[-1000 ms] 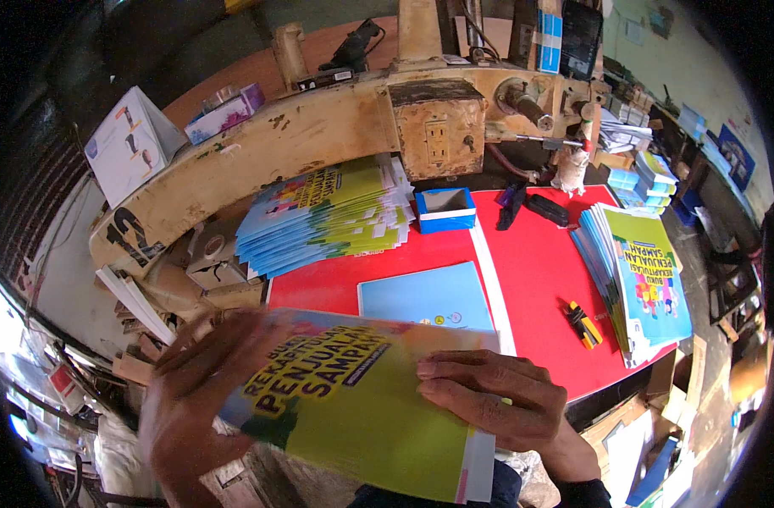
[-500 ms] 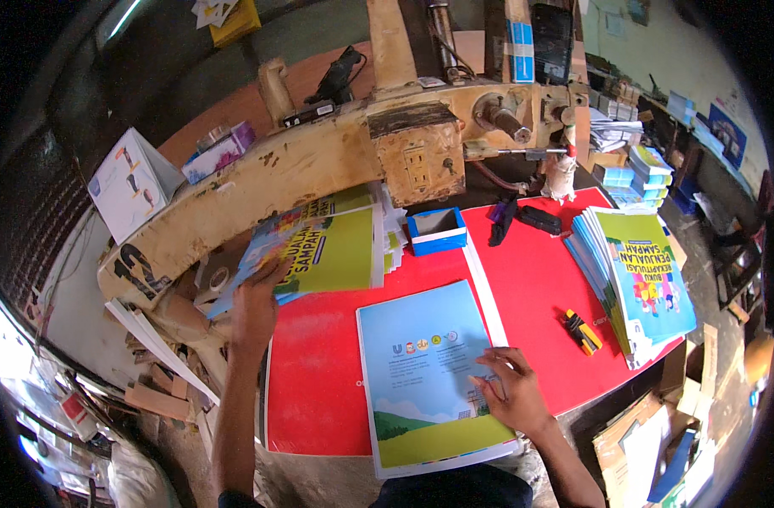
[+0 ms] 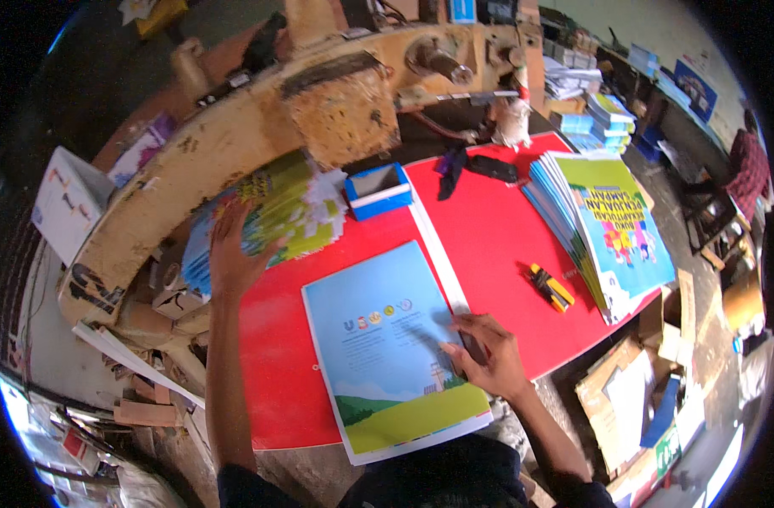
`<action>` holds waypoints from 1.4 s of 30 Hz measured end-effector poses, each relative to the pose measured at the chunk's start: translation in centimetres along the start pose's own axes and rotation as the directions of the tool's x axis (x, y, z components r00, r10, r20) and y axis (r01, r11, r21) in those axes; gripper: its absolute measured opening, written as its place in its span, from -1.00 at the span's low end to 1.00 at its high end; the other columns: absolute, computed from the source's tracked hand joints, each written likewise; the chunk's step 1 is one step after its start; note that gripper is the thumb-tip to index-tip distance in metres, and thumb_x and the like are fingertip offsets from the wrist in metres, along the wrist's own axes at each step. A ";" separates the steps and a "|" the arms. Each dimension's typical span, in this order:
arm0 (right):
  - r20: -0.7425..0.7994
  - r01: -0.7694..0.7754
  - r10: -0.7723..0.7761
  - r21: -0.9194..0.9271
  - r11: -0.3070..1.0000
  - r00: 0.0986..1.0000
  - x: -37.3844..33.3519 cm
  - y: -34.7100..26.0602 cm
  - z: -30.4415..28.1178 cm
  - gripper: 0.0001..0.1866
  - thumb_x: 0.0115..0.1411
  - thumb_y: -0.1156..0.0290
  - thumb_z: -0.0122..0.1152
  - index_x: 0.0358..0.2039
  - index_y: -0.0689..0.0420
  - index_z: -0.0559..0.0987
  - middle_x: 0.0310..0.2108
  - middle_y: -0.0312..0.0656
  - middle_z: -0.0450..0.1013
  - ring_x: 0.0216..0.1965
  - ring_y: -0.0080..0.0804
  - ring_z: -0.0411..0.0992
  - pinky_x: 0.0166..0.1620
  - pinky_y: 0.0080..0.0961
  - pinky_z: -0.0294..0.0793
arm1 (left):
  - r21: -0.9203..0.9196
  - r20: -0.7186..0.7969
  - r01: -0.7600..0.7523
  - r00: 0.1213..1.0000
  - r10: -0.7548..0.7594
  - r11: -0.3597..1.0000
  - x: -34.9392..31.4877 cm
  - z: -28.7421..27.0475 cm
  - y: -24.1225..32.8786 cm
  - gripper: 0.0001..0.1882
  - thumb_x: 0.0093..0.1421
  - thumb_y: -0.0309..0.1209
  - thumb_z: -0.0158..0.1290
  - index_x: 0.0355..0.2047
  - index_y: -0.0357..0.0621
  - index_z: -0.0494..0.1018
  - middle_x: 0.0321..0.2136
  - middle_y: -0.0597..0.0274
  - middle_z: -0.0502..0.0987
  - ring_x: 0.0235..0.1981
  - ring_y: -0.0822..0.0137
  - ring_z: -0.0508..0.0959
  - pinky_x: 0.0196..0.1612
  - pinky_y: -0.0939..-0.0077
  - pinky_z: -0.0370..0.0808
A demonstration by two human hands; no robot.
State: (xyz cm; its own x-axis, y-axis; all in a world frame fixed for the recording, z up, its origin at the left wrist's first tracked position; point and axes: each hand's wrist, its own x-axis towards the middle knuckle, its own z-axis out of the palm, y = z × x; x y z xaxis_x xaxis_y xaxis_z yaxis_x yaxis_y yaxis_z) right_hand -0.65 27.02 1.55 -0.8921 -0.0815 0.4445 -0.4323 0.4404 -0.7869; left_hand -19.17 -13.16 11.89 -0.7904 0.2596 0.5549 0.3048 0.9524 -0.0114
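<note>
Lying nearer the person than the small blue box (image 3: 380,205) is a booklet (image 3: 383,334), its sky-blue side up, with green hills along the near end and a row of little round emblems across the middle. It rests flat and slightly askew on the red tabletop (image 3: 279,360), and its near edge pokes out past the red. The right hand (image 3: 494,360), to the right of the box and nearer the person, is at the booklet's right edge; its grip is narrow and curled, with a dark shape between thumb and fingers, and from here I can't tell whether it holds anything. The left hand (image 3: 234,254) is off to the left of the box with a wide grip, thumb well apart from the fingers, over a fanned stack of booklets (image 3: 298,207); I can't make out whether it touches them.

Just right of the box lies a dark strap (image 3: 451,174), and a black pouch (image 3: 492,168) lies a little farther right. A yellow-and-black tool (image 3: 550,286) sits to the right of the box and nearer the person, and beyond it, farther right, is another stack of booklets (image 3: 616,229), green and blue covers showing. Behind the box stands a worn cream machine (image 3: 340,110).
</note>
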 end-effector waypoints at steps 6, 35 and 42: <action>-0.048 -0.117 0.118 0.011 0.993 0.992 0.2 0.0 -1.0 -0.48 0.18 0.31 0.41 0.11 0.26 0.55 -0.21 0.10 0.58 -0.23 0.00 0.60 -0.15 -0.22 0.60 | -0.396 0.176 0.270 0.960 -0.216 0.878 -13.0 -0.7 11.0 -0.22 0.29 -0.19 0.25 0.37 -0.31 0.20 0.32 -0.32 0.31 0.33 -0.16 0.36 0.36 -0.07 0.27; -0.247 -0.244 0.166 -0.332 0.911 0.955 -2.5 -1.1 -6.4 -0.46 0.18 0.43 0.44 0.18 0.17 0.56 0.12 0.02 0.56 0.15 -0.11 0.55 0.23 -0.26 0.48 | -0.737 0.327 0.402 0.915 -0.235 0.543 -18.3 0.6 19.1 -0.08 0.33 -0.21 0.15 0.53 -0.17 -0.10 0.50 -0.46 -0.27 0.52 -0.40 -0.24 0.40 -0.44 -0.01; -0.421 -0.341 -0.044 -0.787 0.514 0.906 -3.2 4.2 -20.0 -0.50 -0.06 0.18 0.63 -0.20 0.12 0.58 -0.04 -0.05 0.54 0.11 -0.02 0.45 0.11 -0.17 0.44 | -0.744 0.235 0.324 0.946 -0.225 0.585 -17.8 1.5 19.3 -0.15 0.37 -0.24 0.09 0.52 -0.19 -0.08 0.50 -0.43 -0.26 0.54 -0.32 -0.20 0.44 -0.28 0.04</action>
State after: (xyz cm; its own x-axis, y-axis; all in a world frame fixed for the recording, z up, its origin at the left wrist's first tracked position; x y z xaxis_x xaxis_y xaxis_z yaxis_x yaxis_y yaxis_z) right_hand 2.98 47.01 5.41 -0.7338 0.2837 0.6173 0.1861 0.9578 -0.2190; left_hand -0.03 0.83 0.59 -0.9409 0.0685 0.3317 0.3172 0.5220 0.7918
